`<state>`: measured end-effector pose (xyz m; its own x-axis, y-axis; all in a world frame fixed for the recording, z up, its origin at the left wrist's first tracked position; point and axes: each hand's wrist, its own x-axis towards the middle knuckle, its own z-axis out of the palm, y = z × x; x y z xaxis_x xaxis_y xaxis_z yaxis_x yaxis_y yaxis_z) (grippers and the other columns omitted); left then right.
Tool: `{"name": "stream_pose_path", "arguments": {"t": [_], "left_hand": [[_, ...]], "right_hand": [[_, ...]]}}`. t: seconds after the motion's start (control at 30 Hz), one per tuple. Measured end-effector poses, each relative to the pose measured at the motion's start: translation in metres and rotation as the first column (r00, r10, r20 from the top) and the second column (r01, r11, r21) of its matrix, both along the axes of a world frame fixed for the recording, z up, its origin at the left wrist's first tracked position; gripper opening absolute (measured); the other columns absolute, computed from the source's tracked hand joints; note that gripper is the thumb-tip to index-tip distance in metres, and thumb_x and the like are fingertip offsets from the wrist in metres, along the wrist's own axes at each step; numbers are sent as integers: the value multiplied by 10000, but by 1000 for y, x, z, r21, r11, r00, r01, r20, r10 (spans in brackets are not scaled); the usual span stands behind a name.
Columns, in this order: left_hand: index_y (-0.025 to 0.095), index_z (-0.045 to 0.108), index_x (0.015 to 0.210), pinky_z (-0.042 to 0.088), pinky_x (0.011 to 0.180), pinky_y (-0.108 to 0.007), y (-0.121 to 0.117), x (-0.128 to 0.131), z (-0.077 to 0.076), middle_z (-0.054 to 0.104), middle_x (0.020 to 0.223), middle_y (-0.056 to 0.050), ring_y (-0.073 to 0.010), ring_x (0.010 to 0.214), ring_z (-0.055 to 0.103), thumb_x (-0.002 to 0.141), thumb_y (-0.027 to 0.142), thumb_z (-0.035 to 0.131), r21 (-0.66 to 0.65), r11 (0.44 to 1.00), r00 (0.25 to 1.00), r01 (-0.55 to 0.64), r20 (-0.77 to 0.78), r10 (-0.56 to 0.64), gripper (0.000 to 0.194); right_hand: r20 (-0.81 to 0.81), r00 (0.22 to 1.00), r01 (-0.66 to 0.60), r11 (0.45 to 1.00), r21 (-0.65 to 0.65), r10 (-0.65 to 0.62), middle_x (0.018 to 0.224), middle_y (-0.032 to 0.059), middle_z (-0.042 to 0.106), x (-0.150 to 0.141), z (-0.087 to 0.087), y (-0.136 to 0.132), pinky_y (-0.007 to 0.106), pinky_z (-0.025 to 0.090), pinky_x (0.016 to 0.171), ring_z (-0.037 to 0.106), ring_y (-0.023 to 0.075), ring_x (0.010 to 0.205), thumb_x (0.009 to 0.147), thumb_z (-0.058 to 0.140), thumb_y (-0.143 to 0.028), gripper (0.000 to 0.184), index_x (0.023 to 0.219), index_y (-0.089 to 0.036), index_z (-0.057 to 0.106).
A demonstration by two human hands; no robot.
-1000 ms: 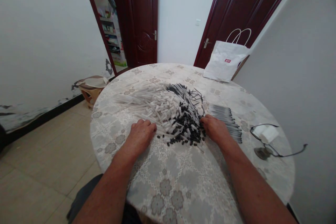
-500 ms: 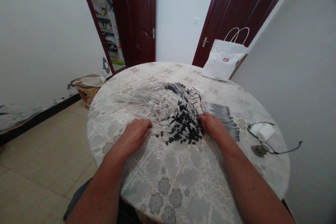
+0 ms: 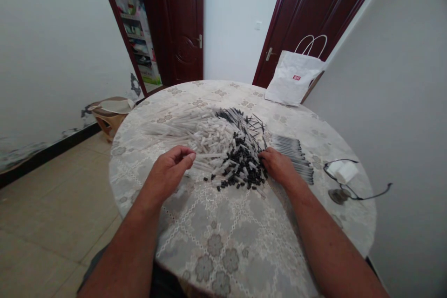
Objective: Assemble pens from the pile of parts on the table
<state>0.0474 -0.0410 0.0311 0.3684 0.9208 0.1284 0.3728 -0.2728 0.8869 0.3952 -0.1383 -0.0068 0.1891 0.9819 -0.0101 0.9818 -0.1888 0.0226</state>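
A heap of translucent white tubes (image 3: 174, 129), like pen barrels, spreads over the left and middle of the table. Small black caps (image 3: 240, 165) lie in front of it, short white pieces among them. Thin dark rods (image 3: 256, 125), like pen refills, are strewn behind. My left hand (image 3: 174, 165) is raised at the heap's left edge, thumb and fingertips pinched on what looks like a white tube (image 3: 211, 155) pointing right. At the right edge of the caps, my right hand (image 3: 275, 163) has its fingers closed; their contents are hidden.
Pen-like sticks (image 3: 293, 156) lie in a neat row beyond my right hand. Farther right are eyeglasses (image 3: 370, 194), a white folded wad (image 3: 344, 171) and a dark round object (image 3: 338, 196). A white paper bag (image 3: 291, 79) stands at the back of the round cloth-covered table (image 3: 216, 228).
My left hand has lifted and drawn slightly left, its fingers now pinched with a white tube at the tips. The right hand stays by the black caps. The view has shifted slightly.
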Motion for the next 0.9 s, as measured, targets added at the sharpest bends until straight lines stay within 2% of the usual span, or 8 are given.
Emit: {"name": "stream_pose_path", "arguments": {"t": [0.17,0.33,0.47,0.63,0.73,0.8,0.87,0.9], "left_hand": [[196,705,946,505,763,-316,-4,8,-3,672,755,-8,-184,734,633,859,509,693,-153,987,975,-50,207,81,325],[169,704,919,537,704,-283,-5,22,-10,634,762,-2,-144,707,595,766,473,805,-330,944,862,3,480,165,355],[162,702,893,550,659,-263,-8,29,-9,621,768,6,-128,699,582,680,406,876,-413,910,795,42,566,220,367],[161,708,931,562,652,-249,-9,31,-12,633,777,12,-116,702,604,648,351,905,-465,877,758,121,614,221,394],[167,689,940,565,633,-239,-8,31,-14,644,774,17,-113,691,620,671,349,897,-490,859,736,145,634,238,386],[171,666,930,569,620,-241,-7,32,-15,669,787,9,-119,686,639,697,367,883,-505,848,725,159,643,247,374],[172,648,933,577,619,-246,-7,32,-16,700,807,-10,-131,697,665,724,374,867,-518,838,720,170,646,253,364],[172,642,938,581,623,-249,-7,33,-16,714,816,-20,-138,706,677,732,367,862,-524,834,718,174,647,256,359]], "right_hand": [[-27,1000,10,1000,-2,-10,1205,92,672,1,1,-1,252,408,797,641,204,1067,1022,466,-229,314,1214,-236,714],[-41,999,-2,1000,1,2,1203,83,673,2,1,-3,259,409,817,642,210,1065,1007,473,-215,315,1212,-246,710],[-32,999,-16,1000,-17,15,1200,76,670,1,3,-4,264,413,819,640,212,1056,985,502,-211,315,1214,-258,712],[-34,999,-30,999,12,30,1184,73,677,4,3,-3,260,417,826,642,202,1020,1017,478,-252,285,1173,-254,716],[-98,992,-63,992,113,74,1172,83,676,9,1,-5,267,430,861,638,201,1029,1028,445,-249,290,1163,-237,702],[-187,975,-74,967,245,122,1158,100,679,12,0,-7,291,441,907,631,214,1062,1016,443,-241,275,1139,-206,686],[-322,934,-15,917,398,156,1108,108,693,11,-1,-8,325,459,916,638,225,1033,995,474,-270,236,1103,-184,666],[-421,892,53,887,459,165,1052,100,705,8,-1,-9,334,476,881,650,222,963,983,499,-299,218,1084,-183,654]]}}
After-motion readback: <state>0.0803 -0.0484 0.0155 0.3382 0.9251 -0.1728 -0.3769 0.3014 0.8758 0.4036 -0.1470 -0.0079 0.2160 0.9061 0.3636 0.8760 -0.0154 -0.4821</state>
